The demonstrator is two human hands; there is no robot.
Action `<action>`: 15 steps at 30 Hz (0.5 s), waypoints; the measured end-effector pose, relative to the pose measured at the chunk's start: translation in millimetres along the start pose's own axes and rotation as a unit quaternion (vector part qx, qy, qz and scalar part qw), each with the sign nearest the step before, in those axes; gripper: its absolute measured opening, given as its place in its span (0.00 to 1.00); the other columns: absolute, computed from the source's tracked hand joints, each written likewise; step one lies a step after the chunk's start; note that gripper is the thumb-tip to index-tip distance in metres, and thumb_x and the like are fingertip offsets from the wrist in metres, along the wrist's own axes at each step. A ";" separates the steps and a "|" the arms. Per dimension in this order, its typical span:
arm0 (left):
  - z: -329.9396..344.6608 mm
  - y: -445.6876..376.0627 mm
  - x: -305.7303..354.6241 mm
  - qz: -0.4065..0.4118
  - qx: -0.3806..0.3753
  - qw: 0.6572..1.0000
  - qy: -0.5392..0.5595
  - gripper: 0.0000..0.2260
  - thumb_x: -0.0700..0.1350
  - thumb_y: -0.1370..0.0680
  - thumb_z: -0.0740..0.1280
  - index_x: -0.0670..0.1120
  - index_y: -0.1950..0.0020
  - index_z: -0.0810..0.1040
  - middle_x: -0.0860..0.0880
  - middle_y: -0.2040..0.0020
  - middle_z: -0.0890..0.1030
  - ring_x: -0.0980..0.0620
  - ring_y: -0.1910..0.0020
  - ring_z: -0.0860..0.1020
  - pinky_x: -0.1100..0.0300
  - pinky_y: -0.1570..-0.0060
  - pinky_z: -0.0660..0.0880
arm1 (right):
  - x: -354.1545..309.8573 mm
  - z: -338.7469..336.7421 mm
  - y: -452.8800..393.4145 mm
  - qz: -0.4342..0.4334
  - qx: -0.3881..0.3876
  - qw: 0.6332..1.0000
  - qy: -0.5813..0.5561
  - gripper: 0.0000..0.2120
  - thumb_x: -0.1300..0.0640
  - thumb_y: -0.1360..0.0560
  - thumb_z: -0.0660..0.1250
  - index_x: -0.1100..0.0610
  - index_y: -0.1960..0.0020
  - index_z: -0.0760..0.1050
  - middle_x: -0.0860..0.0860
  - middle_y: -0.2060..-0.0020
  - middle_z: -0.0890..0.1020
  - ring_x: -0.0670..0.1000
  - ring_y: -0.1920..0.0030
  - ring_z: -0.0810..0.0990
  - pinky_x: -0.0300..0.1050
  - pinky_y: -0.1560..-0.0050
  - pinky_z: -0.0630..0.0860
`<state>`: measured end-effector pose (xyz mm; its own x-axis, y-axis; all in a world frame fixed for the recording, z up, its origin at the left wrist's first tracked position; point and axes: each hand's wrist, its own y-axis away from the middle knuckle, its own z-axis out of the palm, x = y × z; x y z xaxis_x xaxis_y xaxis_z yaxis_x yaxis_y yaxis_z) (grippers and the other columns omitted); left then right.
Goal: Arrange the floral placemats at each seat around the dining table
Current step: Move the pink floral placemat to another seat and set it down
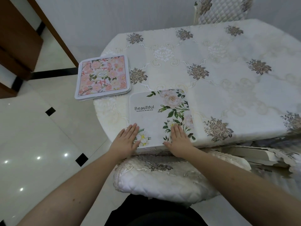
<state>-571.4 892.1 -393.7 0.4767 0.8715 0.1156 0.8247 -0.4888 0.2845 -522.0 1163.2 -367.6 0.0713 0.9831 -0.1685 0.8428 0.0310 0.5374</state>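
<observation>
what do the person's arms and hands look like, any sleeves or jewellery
Both forearms are bare, with no sleeves in view. The left hand and right hand wear no gloves, and no rings, watch or bracelets show. Nails look short and unpainted.

Quilted chair cushion (162,180) tucked under embroidered tablecloth (211,62); second chair (223,10) opposite

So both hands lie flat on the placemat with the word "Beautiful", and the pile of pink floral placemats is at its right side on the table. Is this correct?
Not quite. The head view shows the pile of pink floral placemats to the left of the "Beautiful" placemat, at the table's corner. The rest is right: the left hand and right hand lie flat on its near edge.
</observation>
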 end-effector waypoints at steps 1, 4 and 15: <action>-2.8 1.6 0.0 0.001 -0.004 1.000 -0.003 0.33 0.64 0.23 0.35 0.51 0.20 0.40 0.54 0.20 0.41 0.55 0.21 0.42 0.55 0.23 0.42 | -6.1 -1.3 3.4 -0.012 -0.010 1.000 -0.003 0.38 0.37 0.18 0.45 0.60 0.22 0.33 0.57 0.23 0.34 0.56 0.22 0.34 0.53 0.23 0.40; -10.8 9.2 1.1 0.002 -0.027 1.000 -0.009 0.37 0.67 0.25 0.29 0.51 0.20 0.40 0.54 0.20 0.41 0.55 0.21 0.43 0.54 0.23 0.44 | -22.2 -5.0 14.1 -0.036 -0.046 0.998 -0.021 0.37 0.39 0.18 0.47 0.59 0.21 0.37 0.56 0.22 0.36 0.55 0.22 0.37 0.55 0.23 0.46; -66.6 51.0 -9.0 0.015 -0.061 0.998 -0.017 0.44 0.69 0.31 0.33 0.50 0.19 0.51 0.51 0.19 0.51 0.53 0.21 0.52 0.54 0.25 0.52 | -53.7 -42.2 53.3 -0.048 -0.014 0.997 0.053 0.19 0.52 0.18 0.50 0.57 0.31 0.67 0.54 0.34 0.73 0.56 0.37 0.73 0.52 0.39 0.71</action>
<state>-553.9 862.0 -316.9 0.5125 0.8535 0.0943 0.7672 -0.5045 0.3961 -503.3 1119.7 -295.0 -0.0675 0.9889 -0.1324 0.8272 0.1296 0.5467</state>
